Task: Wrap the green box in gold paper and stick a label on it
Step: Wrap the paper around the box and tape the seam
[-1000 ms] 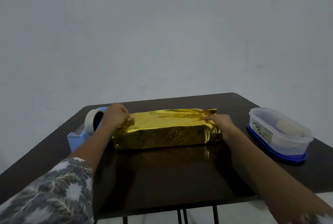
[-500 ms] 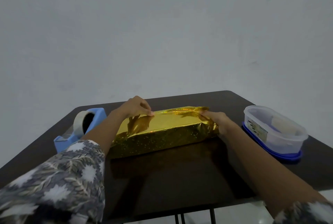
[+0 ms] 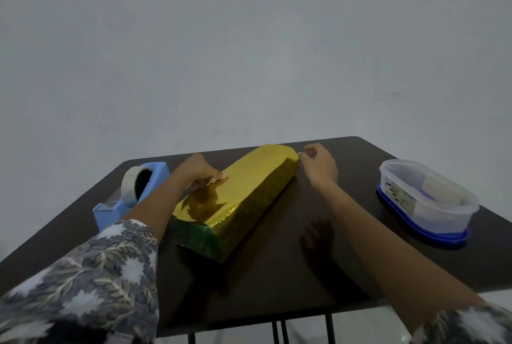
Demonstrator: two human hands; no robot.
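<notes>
The long box wrapped in gold paper (image 3: 257,177) lies diagonally on the dark table (image 3: 277,274). Its near end points at me, and bare green box (image 3: 198,237) shows there where the paper stands open. My left hand (image 3: 198,174) sits on the box's left top edge, thumb and curled fingers pinching the gold paper. At the far end my right hand (image 3: 318,166) has curled fingers, and its thumb and fingertips are at the box's far corner, pinching the paper there. No label is visible.
A blue tape dispenser (image 3: 153,180) with a roll of clear tape stands on the left, beside my left forearm. A clear plastic container (image 3: 424,199) on a blue lid sits at the right. The table's front edge is close to me.
The box has swung from lying crosswise to lying diagonally, its left end now toward me and showing green. Both hands moved with it, the right one further back.
</notes>
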